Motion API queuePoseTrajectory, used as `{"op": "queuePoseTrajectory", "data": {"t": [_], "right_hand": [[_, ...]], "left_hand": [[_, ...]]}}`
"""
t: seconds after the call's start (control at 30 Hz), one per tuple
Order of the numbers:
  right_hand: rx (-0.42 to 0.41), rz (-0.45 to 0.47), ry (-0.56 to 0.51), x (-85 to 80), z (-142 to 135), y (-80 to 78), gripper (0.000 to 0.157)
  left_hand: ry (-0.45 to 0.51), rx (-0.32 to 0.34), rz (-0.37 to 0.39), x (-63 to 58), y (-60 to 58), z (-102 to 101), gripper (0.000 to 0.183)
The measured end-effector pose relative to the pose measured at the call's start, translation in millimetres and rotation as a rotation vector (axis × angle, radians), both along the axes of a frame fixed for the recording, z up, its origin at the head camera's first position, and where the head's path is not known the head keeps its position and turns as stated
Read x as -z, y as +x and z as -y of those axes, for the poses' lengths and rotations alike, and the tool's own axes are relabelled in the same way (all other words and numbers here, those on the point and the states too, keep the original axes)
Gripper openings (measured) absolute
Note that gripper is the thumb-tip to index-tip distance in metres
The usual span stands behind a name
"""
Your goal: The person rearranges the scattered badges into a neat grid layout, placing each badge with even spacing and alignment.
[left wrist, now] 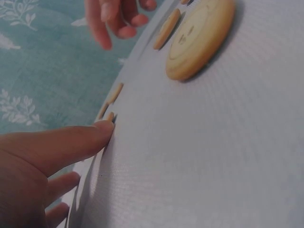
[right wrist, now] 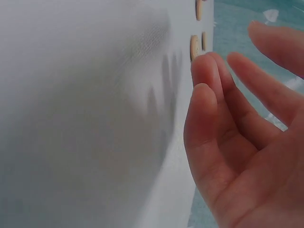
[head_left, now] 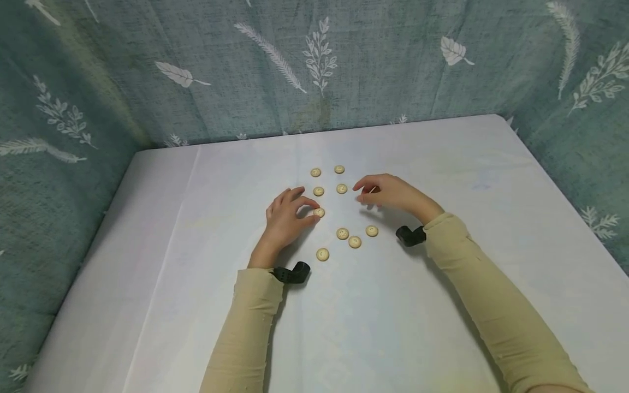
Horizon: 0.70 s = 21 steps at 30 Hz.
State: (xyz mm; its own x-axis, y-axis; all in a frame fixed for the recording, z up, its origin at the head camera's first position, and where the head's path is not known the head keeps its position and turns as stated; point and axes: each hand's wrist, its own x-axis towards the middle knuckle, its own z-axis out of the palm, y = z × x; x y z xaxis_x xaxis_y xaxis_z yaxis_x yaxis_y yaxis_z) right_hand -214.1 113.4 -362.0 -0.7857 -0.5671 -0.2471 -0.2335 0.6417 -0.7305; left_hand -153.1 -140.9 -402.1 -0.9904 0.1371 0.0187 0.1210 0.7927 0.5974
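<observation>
Several round, pale-golden biscuits with button-like marks in the middle lie flat on the white table point(head_left: 196, 327). My left hand point(head_left: 287, 218) pinches the edge of one biscuit point(head_left: 319, 212) between thumb and index finger, at table height. In the left wrist view the thumb point(left wrist: 80, 142) covers most of that biscuit. My right hand point(head_left: 388, 192) hovers above the table, just right of a far biscuit point(head_left: 341, 188). Its fingers are loosely bent, and the right wrist view shows nothing held by the hand point(right wrist: 251, 128).
Beyond the left hand's biscuit lie a biscuit point(head_left: 318, 191) and two farther ones, point(head_left: 315, 172) among them. Nearer biscuits point(head_left: 342, 233) lie loosely scattered, one biscuit point(head_left: 322, 254) close to the left wrist camera point(head_left: 293, 273). Green leaf-patterned cloth point(head_left: 373, 65) hangs behind the table.
</observation>
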Motion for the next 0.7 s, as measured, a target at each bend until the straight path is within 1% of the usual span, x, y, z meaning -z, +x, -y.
{"op": "queuePoseTrajectory", "data": {"t": [0.2, 0.4, 0.7], "right_hand": [[0.001, -0.017, -0.034, -2.9, -11.9, 8.8, 0.038], [0.031, -0.036, -0.050, -3.6, -23.4, 14.6, 0.037], [0.032, -0.038, -0.046, -2.6, -26.7, 18.3, 0.036]], "left_hand": [[-0.005, 0.006, -0.005, -0.4, -0.4, 2.0, 0.020], [-0.005, 0.007, -0.015, 0.7, -1.0, 1.3, 0.020], [-0.004, 0.008, -0.007, -0.1, 0.0, 1.4, 0.020]]}}
